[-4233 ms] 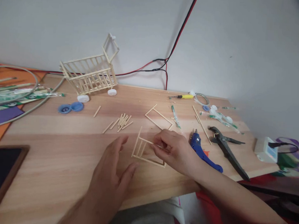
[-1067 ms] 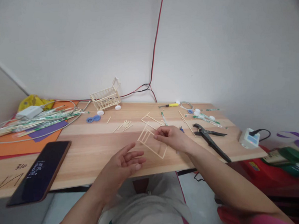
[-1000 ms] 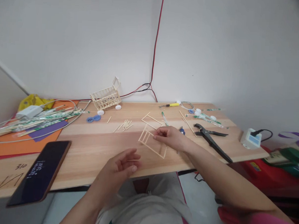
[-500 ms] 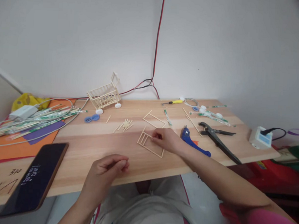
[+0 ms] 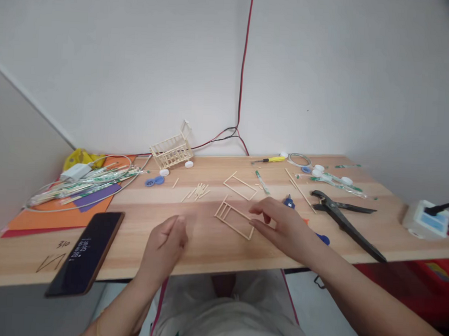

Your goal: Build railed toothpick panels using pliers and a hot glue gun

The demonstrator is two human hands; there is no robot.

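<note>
A small rectangular frame of thin wooden sticks (image 5: 227, 223), with short crossbars at its left end, lies flat on the table. My right hand (image 5: 281, 226) is at that frame's right end, thumb and fingers apart and nothing visibly held; whether a fingertip touches the wood I cannot tell. To the left, my left hand (image 5: 165, 245) is closed above the table near the front edge, and its fingers hide whatever they may hold. Behind the first frame lies a second stick frame (image 5: 240, 185). A pile of short cut sticks (image 5: 199, 191) is left of both frames.
A stick-built cart (image 5: 172, 153) stands at the back. On the right are a blue glue gun (image 5: 289, 202), partly behind my hand, large cutters (image 5: 345, 222) and a white power box (image 5: 427, 221). A phone (image 5: 86, 253) and wrapped sticks (image 5: 95, 184) lie left on the wooden table (image 5: 137, 243).
My right hand has let go of the stick frame and opened, shifting to its right end. My left hand has risen slightly, still closed. The whole view has shifted a little.
</note>
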